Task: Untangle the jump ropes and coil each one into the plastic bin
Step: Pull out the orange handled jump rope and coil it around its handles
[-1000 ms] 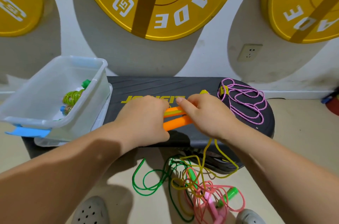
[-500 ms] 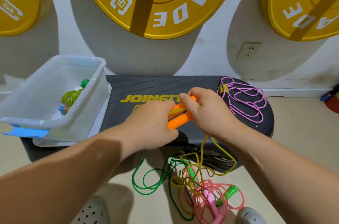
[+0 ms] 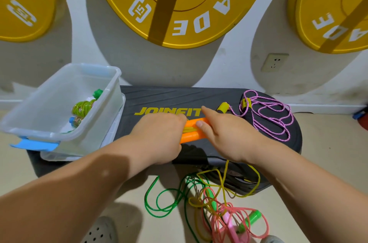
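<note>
Jump rope in yellow (image 3: 225,175), mid-coiling: its two orange handles (image 3: 192,137) lie side by side on the black bench (image 3: 159,99), and a person holds them with both hands. The left hand (image 3: 157,137) has its fingers curled over one end of the pair. The right hand (image 3: 229,137) clamps the other end, with its thumb pressed on the upper handle and its fingers (image 3: 207,110) wrapped over the top. A few turns of yellow cord show between the handles, in the gap between the hands. The rest of the cord drops from under the right wrist over the bench edge to the floor.

Below the fingers, on the floor, that cord runs into a loose tangle (image 3: 215,207) of green and pink ropes, with a green handle (image 3: 252,218) among them. To the right of the fingers, a pink-purple braided rope (image 3: 245,103) sprawls in loops on the bench, and one yellow handle (image 3: 223,107) lies just beyond the right hand. Well to the left of the fingers, the clear plastic bin (image 3: 95,129) sits on the bench end, with one coiled green rope (image 3: 82,107) inside.

Yellow weight plates (image 3: 179,4) hang on the wall behind.
</note>
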